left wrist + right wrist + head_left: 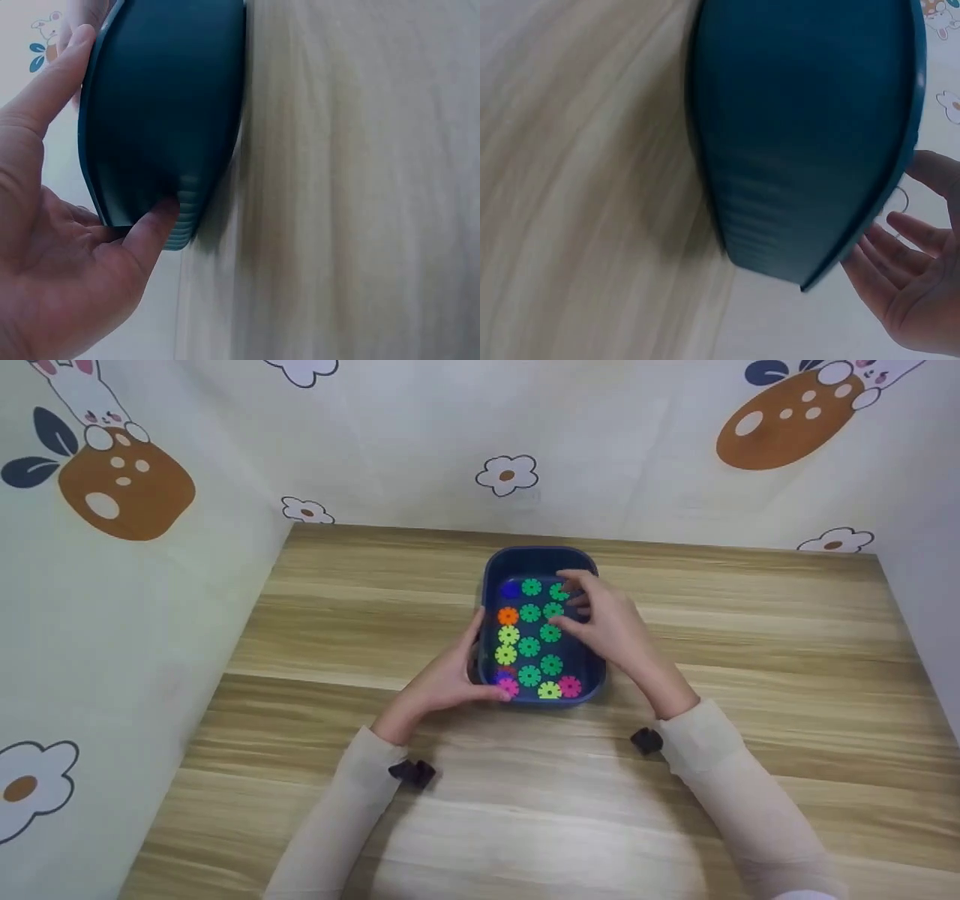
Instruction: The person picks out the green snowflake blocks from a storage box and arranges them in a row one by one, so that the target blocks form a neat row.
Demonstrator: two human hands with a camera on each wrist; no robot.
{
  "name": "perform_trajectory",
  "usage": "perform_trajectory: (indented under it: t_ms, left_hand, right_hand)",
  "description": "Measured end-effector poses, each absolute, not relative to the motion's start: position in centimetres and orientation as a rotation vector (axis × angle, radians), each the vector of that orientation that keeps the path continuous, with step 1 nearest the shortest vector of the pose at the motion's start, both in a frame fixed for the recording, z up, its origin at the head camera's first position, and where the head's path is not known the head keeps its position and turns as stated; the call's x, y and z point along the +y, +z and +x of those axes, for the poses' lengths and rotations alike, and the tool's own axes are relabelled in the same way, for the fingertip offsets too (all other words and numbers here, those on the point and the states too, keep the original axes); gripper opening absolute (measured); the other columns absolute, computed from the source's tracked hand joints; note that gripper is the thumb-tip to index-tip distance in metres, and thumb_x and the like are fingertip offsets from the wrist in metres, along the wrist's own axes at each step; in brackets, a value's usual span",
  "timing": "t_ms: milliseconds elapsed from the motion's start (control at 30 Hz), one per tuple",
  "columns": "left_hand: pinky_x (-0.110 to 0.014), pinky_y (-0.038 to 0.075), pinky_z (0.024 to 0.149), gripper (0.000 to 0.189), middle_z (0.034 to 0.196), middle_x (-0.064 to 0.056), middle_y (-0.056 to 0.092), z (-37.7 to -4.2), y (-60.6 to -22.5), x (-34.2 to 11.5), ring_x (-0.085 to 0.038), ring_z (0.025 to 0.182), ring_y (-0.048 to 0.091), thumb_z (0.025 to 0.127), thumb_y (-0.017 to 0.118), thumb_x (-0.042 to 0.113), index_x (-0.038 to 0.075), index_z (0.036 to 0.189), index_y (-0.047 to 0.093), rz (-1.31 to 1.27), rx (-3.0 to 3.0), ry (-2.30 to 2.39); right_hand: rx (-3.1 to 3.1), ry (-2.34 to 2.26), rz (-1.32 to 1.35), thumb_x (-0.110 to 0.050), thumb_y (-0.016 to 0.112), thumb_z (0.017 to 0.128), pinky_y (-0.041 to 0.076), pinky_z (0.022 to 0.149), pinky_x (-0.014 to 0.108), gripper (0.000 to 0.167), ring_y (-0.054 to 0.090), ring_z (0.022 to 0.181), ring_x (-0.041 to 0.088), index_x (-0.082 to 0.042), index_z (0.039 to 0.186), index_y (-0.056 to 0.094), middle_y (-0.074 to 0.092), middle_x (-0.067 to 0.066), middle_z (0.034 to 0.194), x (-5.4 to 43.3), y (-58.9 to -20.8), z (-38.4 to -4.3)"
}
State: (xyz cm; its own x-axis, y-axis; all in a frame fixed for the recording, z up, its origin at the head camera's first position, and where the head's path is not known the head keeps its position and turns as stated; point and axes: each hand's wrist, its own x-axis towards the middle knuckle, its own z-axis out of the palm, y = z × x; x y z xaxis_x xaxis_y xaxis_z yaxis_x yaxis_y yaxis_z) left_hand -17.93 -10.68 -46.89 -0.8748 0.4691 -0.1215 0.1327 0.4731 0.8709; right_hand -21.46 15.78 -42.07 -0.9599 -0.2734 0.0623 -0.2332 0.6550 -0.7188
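Note:
A dark blue plastic bin (540, 561) stands on the table, with notched plastic discs inside. Most of the discs are green (529, 646); others are yellow (508, 634), orange (508, 616), pink (570, 686) and blue (511, 589). My left hand (450, 671) grips the bin's near left side, its thumb at the near rim; the left wrist view shows a finger (154, 232) against the outer wall. Over the bin's right side hovers my right hand (611, 619), thumb and forefinger spread apart above the green discs. Its fingers partly cover a green disc near the far right.
The bin rests on a wood-grain tabletop (360, 615). Pale walls (420, 442) printed with flowers and rabbits rise behind it and on both sides. Black wrist camera mounts (646, 741) sit by both light sleeves.

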Motion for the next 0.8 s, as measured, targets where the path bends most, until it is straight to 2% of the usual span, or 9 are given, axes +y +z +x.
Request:
perform_trajectory:
  t_ms: [267,500,800]
  left_hand:
    - [-0.047,0.028,0.123,0.126,0.169,-0.009,0.012,-18.0,-46.3,-10.9,-0.029,0.147,0.034,0.078,0.086,0.023,0.024,0.161,-0.009,0.555,2.302,1.417]
    - [-0.048,0.021,0.125,0.122,0.17,-0.006,0.002,-18.2,-45.8,-10.9,-0.028,0.154,0.018,0.079,0.085,0.029,0.023,0.161,-0.005,0.544,2.328,1.289]
    - [-0.047,0.02,0.126,0.121,0.17,-0.006,0.0,-18.2,-45.7,-11.1,-0.027,0.155,0.017,0.081,0.084,0.031,0.021,0.161,-0.006,0.535,2.297,1.291]
  right_hand:
    - [2.553,-1.264,-0.609,-0.014,0.077,0.087,0.058,0.093,0.045,0.054,0.067,0.112,0.035,-0.004,0.136,0.055,0.06,0.019,0.135,13.8,-43.3,-21.4]
    - [2.398,-0.936,-0.681,-0.011,0.081,0.082,0.059,0.088,0.039,0.046,0.071,0.098,0.026,-0.002,0.124,0.064,0.07,0.015,0.114,13.1,-44.5,-21.7]
    - [2.49,-0.723,-0.778,-0.008,0.085,0.076,0.052,0.074,0.031,0.031,0.058,0.08,0.018,-0.007,0.104,0.072,0.068,0.008,0.088,12.1,-45.7,-21.9]
